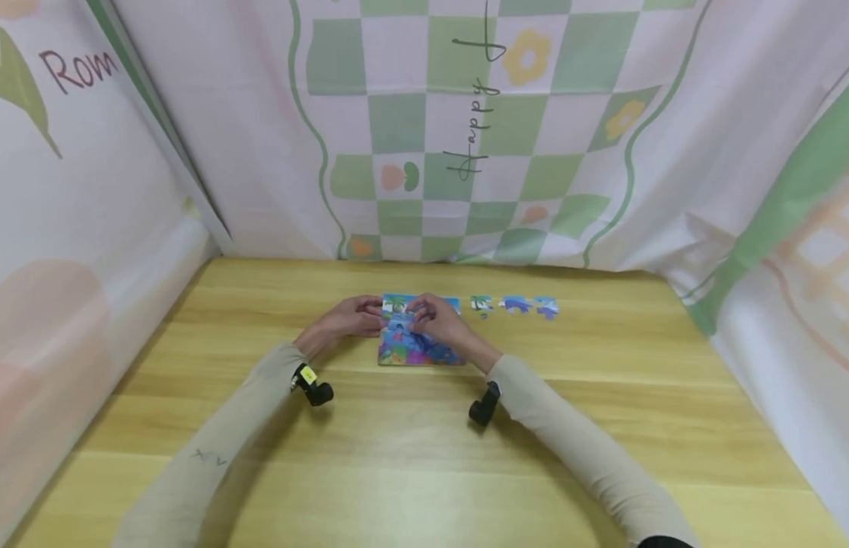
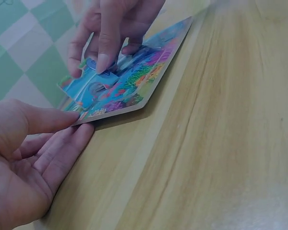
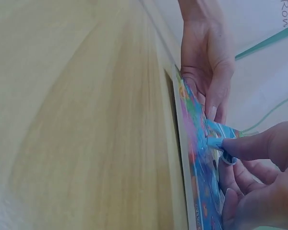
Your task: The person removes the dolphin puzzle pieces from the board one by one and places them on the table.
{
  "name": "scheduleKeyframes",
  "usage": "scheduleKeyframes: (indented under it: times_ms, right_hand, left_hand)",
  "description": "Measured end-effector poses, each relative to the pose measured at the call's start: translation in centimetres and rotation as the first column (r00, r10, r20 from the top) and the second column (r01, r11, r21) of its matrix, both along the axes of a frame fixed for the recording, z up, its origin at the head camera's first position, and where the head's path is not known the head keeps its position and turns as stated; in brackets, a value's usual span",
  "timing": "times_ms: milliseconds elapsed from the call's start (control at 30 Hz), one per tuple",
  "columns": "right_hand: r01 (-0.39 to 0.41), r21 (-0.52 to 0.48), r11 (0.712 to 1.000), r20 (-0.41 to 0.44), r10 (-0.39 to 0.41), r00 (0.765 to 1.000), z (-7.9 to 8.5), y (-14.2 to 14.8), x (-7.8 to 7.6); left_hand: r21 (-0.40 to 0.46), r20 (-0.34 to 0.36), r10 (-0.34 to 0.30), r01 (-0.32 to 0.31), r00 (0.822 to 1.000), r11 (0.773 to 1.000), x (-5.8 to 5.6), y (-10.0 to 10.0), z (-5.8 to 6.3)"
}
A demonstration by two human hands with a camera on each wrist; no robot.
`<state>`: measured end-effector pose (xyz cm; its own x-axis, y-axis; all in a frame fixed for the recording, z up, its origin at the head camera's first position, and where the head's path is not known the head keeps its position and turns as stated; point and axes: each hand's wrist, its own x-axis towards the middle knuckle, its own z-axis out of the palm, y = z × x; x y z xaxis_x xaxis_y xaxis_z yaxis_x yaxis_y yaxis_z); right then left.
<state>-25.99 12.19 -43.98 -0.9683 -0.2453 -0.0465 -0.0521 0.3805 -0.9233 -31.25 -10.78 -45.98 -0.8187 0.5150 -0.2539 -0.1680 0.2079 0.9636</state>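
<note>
A jigsaw puzzle board (image 1: 390, 355) with a colourful undersea picture is near the back of the table. My left hand (image 1: 352, 317) pinches its left edge, thumb (image 2: 57, 120) on top and fingers against the edge from below. Over the upper middle of the board, my right hand (image 1: 438, 320) pinches a small blue puzzle piece (image 3: 215, 143) between thumb and fingers. In the right wrist view this piece is tilted up from the picture. My right fingers hide part of the board in the head view.
Three loose puzzle pieces lie in a row right of the board: one with a palm tree (image 1: 481, 304), one blue and purple (image 1: 516, 304), another similar (image 1: 547, 307). A patterned curtain (image 1: 459, 137) hangs behind the wooden table (image 1: 411, 457).
</note>
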Motion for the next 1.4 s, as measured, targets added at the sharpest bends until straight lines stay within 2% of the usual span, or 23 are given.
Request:
scheduleKeyframes:
  times_ms: [233,467,633,800,1000,1200,1400]
  right_hand:
    - [0.031,-0.027,0.999,0.048,-0.029,0.998,0.8,0.7,-0.4]
    - [0.106,-0.163,0.981,0.104,-0.09,0.99,1.6,2.3,0.1]
    - [0.11,-0.233,0.966,0.141,-0.079,0.987,1.7,4.9,0.8]
    - [0.091,-0.212,0.973,0.128,-0.065,0.99,1.5,7.9,1.8]
    - [0.129,-0.161,0.978,0.127,-0.109,0.986,1.4,10.7,2.5]
    - [0.164,-0.142,0.976,0.14,-0.144,0.98,1.4,12.5,2.9]
    - [0.135,-0.071,0.988,0.133,-0.125,0.983,1.3,13.3,3.1]
  left_hand:
    - [0.014,0.011,0.01,-0.01,1.0,1.0,0.0,-0.1,0.2]
    - [0.032,0.012,0.018,-0.019,1.0,0.999,0.1,-0.2,0.1]
    - [0.044,0.022,0.026,-0.027,0.999,0.999,0.1,-0.2,0.2]
    - [0.052,0.034,0.015,-0.017,0.999,0.999,0.1,-0.3,0.1]
    - [0.042,0.012,0.007,-0.007,1.0,0.999,0.2,-0.4,0.1]
    - [0.049,0.016,0.01,-0.011,1.0,0.999,0.1,-0.3,0.0]
    - [0.055,0.019,0.015,-0.016,1.0,0.998,0.1,-0.3,-0.2]
